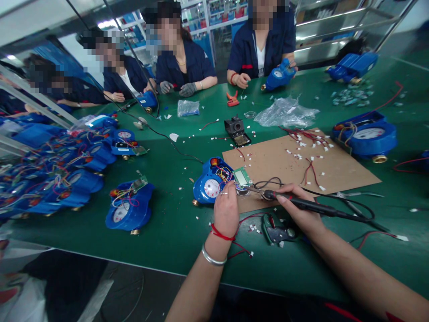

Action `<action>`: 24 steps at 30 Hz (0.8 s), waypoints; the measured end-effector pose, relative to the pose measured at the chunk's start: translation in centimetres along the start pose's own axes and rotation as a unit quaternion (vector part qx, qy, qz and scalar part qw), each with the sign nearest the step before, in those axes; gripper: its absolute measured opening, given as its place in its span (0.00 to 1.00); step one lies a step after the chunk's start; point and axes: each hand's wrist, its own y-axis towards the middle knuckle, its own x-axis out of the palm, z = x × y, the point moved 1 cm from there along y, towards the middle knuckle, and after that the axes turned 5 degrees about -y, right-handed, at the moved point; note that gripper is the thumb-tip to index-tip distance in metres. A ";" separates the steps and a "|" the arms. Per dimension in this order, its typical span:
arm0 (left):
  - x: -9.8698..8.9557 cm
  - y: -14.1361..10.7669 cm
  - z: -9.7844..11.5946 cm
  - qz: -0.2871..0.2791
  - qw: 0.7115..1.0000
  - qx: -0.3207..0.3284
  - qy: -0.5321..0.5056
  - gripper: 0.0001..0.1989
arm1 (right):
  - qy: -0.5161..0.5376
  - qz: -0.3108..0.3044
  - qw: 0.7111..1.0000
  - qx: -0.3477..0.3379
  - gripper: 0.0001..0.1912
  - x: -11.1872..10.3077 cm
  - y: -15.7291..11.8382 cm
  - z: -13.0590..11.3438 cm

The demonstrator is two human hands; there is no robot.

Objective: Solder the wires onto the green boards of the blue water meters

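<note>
My right hand (300, 208) grips a black-handled soldering iron (313, 208). Its metal tip points left, beside a small green circuit board (241, 177) with a pale display. My left hand (227, 206) is closed at the board's lower left edge, fingertips pinched among thin wires; exactly what they hold is hidden. Just left of the board, a blue water meter (209, 183) lies with its casing open and coloured wires running out to the board. Under the iron's tip, a small round coil (243, 191), perhaps solder, is partly covered.
A brown cardboard sheet (268, 156) carries red-black wires and white connectors. A black soldering stand (236, 129) is behind it, a dark green tool (278, 229) in front. Blue meters (77, 165) crowd the left; another (365, 134) stands right. Co-workers (263, 49) sit opposite.
</note>
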 end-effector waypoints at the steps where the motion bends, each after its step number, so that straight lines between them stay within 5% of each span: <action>1: 0.0 0.0 0.0 0.002 1.000 0.001 -0.002 0.15 | 0.000 -0.002 1.000 -0.001 0.08 0.0 0.0 -0.1; 24: 0.1 0.0 -0.1 0.007 1.000 0.000 -0.008 0.16 | 0.002 0.004 1.000 0.005 0.08 -0.1 0.1 -0.3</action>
